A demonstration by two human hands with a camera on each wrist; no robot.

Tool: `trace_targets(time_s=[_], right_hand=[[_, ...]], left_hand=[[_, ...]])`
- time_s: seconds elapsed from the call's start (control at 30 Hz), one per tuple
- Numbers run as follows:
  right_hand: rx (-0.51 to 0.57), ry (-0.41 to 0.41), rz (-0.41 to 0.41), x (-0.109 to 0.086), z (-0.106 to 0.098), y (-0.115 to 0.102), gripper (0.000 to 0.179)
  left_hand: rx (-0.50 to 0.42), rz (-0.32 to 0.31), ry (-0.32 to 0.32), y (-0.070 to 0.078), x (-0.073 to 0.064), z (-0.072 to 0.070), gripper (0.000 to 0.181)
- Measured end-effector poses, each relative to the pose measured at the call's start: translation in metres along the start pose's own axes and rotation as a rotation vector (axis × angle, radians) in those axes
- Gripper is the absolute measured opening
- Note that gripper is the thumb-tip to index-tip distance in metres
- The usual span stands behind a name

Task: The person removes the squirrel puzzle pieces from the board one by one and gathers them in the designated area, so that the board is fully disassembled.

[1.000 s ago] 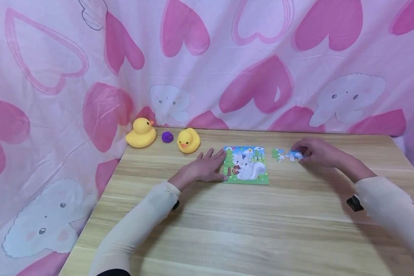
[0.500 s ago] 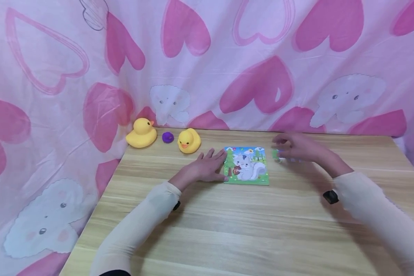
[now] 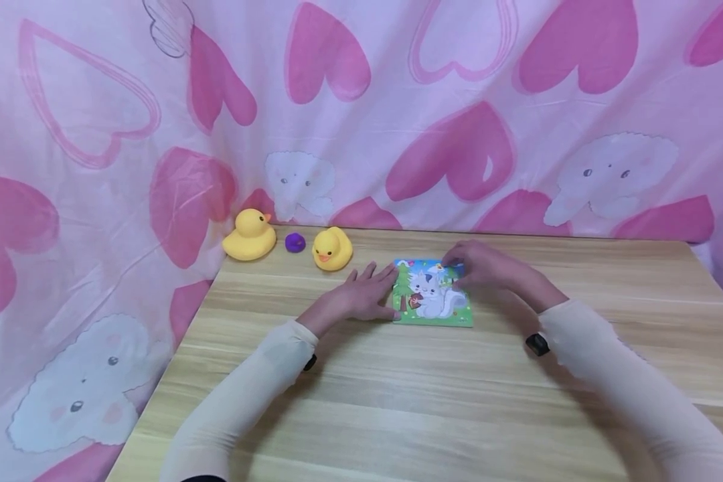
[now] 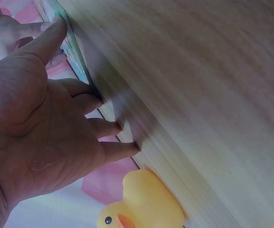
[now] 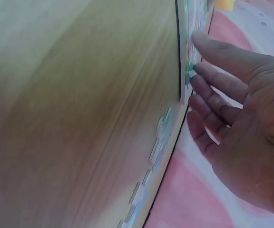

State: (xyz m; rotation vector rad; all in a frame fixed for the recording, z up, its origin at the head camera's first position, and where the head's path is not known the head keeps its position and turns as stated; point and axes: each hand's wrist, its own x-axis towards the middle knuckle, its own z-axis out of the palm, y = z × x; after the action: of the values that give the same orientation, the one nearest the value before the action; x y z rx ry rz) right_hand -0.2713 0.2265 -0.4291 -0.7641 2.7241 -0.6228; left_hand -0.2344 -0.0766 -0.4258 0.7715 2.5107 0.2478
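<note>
A square jigsaw puzzle (image 3: pixel 430 301) with a white squirrel holding an acorn lies flat on the table. My left hand (image 3: pixel 361 294) rests at its left edge with fingers spread; in the left wrist view the thumb touches the puzzle's edge and the other fingertips reach down to the tabletop. Over the upper right corner is my right hand (image 3: pixel 488 264), its thumb and fingertips touching the picture and its fingers loosely bent. No piece shows between them. Several loose puzzle pieces (image 5: pixel 137 194) lie in a row beside the board in the right wrist view; the right hand hides them in the head view.
At the back left of the wooden table (image 3: pixel 361 402) stand a large yellow rubber duck (image 3: pixel 250 235), a small purple duck (image 3: pixel 295 243) and another yellow duck (image 3: pixel 333 250). A pink heart-patterned curtain (image 3: pixel 349 134) hangs right behind the table's back edge.
My right hand has moved left, from the loose pieces across to the puzzle's upper right corner. The left hand stays at the puzzle's left edge.
</note>
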Motion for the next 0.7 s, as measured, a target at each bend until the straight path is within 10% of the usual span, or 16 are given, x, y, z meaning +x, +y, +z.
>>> trace_targets(time_s=[0.7], right_hand=[[0.004, 0.049, 0.085, 0.002, 0.007, -0.005, 0.049]], left_hand=[[0.02, 0.011, 0.015, 0.001, 0.001, 0.002, 0.098]])
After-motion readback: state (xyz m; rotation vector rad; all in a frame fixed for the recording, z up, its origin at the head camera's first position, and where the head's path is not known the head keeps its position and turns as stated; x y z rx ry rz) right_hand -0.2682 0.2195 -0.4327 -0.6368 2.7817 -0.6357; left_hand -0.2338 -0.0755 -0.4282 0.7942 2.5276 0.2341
